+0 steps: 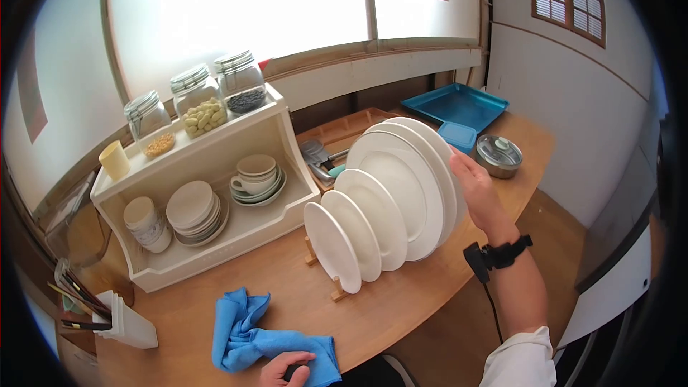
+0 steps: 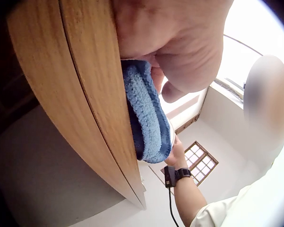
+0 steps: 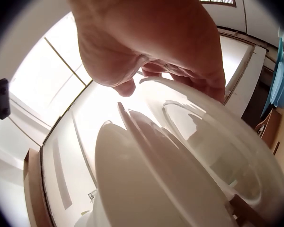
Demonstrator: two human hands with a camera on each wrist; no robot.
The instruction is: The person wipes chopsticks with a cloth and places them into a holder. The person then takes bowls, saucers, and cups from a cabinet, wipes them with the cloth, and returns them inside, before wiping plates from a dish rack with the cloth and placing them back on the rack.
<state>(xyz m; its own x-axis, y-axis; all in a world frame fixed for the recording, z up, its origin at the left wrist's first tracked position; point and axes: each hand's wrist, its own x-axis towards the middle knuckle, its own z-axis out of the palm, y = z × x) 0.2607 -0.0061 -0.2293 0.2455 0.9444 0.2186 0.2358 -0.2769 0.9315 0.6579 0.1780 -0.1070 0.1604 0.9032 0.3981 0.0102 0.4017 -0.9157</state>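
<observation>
Several white plates (image 1: 333, 247) stand upright in a wooden rack (image 1: 339, 291), growing larger toward the back right. My right hand (image 1: 476, 190) lies with extended fingers along the rim of the large rearmost plate (image 1: 456, 179). From the right wrist, the fingers reach past that plate's rim, while the thumb (image 3: 125, 88) stays on the side of the other plates. A crumpled blue cloth (image 1: 244, 330) lies near the front table edge. On its near corner rests my left hand (image 1: 283, 367), mostly cut off at the bottom of the head view.
A white shelf (image 1: 215, 265) holds bowls, cups and small plates, with glass jars (image 1: 201, 104) on top. Behind the plates are utensils (image 1: 319, 158), a blue tray (image 1: 459, 104) and a lidded pot (image 1: 499, 155). At the left stands a white container (image 1: 132, 322) of chopsticks.
</observation>
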